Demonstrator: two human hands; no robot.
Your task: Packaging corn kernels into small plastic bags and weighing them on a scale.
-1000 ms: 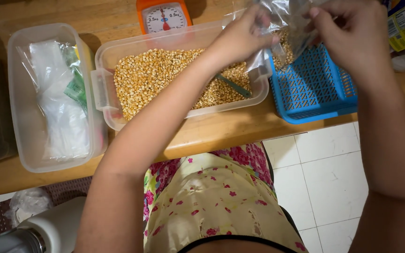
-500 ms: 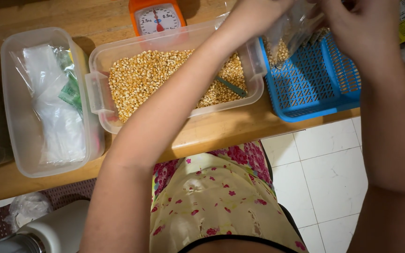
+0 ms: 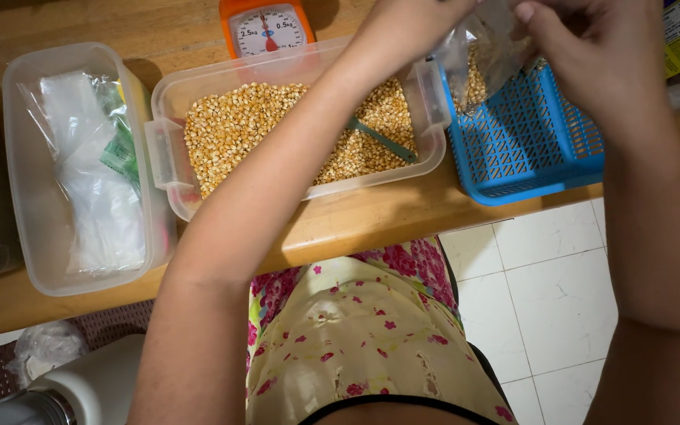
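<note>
- Clearly the bagging step: both hands work a small clear bag of corn kernels (image 3: 478,71), held up over the blue basket (image 3: 529,142).
- Left hand (image 3: 407,24) pinches one side of the bag's top; right hand (image 3: 592,55) grips the other — fingers curled shut on the plastic.
- Beside the basket, the clear tub of kernels (image 3: 293,126) holds a green scoop (image 3: 383,140); the orange scale (image 3: 265,27) sits behind it.
- Closing the bag calls, I judge, for a steady pinch — tilted, it could spill.

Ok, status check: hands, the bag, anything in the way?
Left hand and right hand both gripping clear bag of kernels. Bag held above blue basket. Kernel tub alongside; nothing blocking.
</note>
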